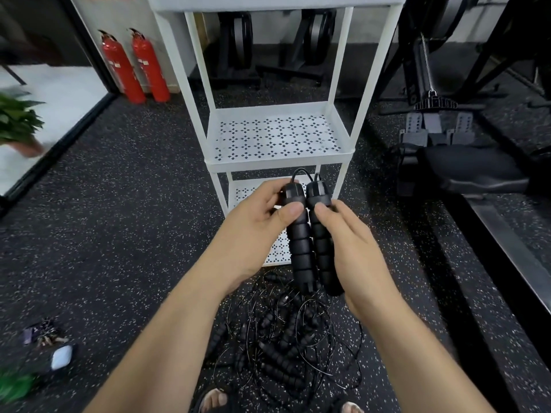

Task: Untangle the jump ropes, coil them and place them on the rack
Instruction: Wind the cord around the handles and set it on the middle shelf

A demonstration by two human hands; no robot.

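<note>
While handles [300, 248] are paired: keep ends level; lift clear of heap [286, 347] before coiling.
Left hand [256, 222]: fingers curled round left handle, thumb on top.
Right hand [354, 242]: thumb and fingers pinch right handle.
Handles: black, ribbed, touching, held before rack's [277, 163] lower shelf.
Heap: tangled ropes, floor [134, 234], by rack's front edge.

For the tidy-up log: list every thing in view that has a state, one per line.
Black ribbed foam jump-rope handles: held side by side, thin cord looping from their tops.
Left hand: grips one handle.
Right hand: pinches the other handle.
Pile of black jump ropes: tangled on the floor.
White metal rack: upright, shelves perforated.
Two red fire extinguishers: standing by the wall.
</note>
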